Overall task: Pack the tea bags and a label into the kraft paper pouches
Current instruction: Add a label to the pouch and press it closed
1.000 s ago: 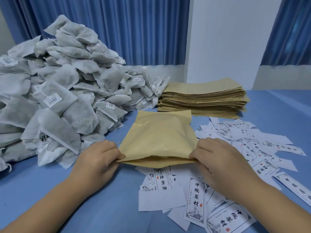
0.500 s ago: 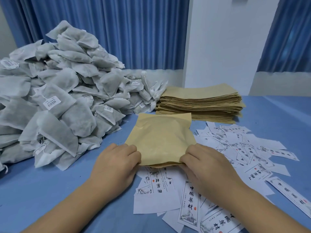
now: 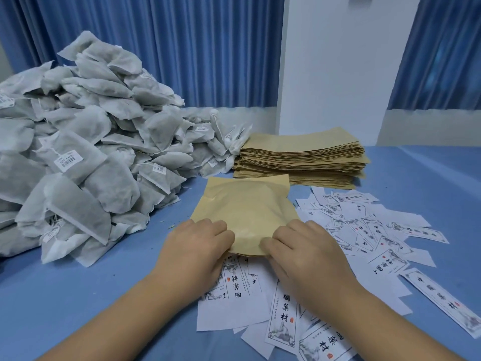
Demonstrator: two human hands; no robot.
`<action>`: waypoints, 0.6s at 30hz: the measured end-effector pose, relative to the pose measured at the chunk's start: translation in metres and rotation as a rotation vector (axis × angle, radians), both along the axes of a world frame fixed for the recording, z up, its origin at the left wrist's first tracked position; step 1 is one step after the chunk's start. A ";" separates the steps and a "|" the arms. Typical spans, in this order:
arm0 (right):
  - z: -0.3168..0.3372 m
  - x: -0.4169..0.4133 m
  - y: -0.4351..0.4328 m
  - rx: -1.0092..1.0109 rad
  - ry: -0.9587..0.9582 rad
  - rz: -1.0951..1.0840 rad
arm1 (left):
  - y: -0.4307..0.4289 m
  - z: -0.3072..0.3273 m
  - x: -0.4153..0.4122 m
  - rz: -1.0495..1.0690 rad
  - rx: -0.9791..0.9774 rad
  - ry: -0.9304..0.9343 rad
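- At the far left a big heap of tea bags (image 3: pixel 78 152) is piled on the blue table (image 3: pixel 78 295). It sits within easy reach of the left arm, probably so bags can be pulled off it one after another.
- The left hand (image 3: pixel 197 246) lies just right of the heap's foot. Its fingers curl over the near left corner of the pouch (image 3: pixel 247 212) and clamp down on the paper. The thumb is hidden beneath, so I judge it a pinch.
- The pouch lies flat on the table between the two hands, its near edge turned toward the person and resting on a few labels. It bulges a little in the middle; whether anything is inside I cannot tell.
- The right hand (image 3: pixel 304 254) mirrors the left, fingers curled and closed on the near right corner. With both corners held, the hands seem to be working the mouth, either opening it or pressing it shut.
- Behind the pouch, touching the heap's right end, stands a neat stack of pouches (image 3: pixel 302 157), kept flat and squared, ready to be taken from the top.
- To the right the labels (image 3: pixel 364 225) lie scattered loosely, some face up, some blank side up. They spread from under the hands out toward the table's right side, so the right hand can pick one quickly.
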State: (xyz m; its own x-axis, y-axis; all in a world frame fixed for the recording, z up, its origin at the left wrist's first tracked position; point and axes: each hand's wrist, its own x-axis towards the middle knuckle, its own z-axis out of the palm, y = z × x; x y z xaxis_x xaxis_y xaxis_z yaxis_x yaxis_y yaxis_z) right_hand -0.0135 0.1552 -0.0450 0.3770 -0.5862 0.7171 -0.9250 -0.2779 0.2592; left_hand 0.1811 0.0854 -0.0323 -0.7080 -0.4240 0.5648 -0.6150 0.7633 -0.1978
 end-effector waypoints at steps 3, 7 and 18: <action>0.001 0.003 -0.001 -0.061 0.031 -0.001 | 0.002 -0.002 -0.006 -0.016 0.005 0.022; 0.000 0.006 -0.002 -0.088 0.034 -0.007 | 0.005 0.000 -0.017 -0.070 -0.035 0.028; 0.001 0.001 -0.001 -0.019 -0.048 0.068 | 0.003 0.000 -0.030 -0.103 -0.063 0.044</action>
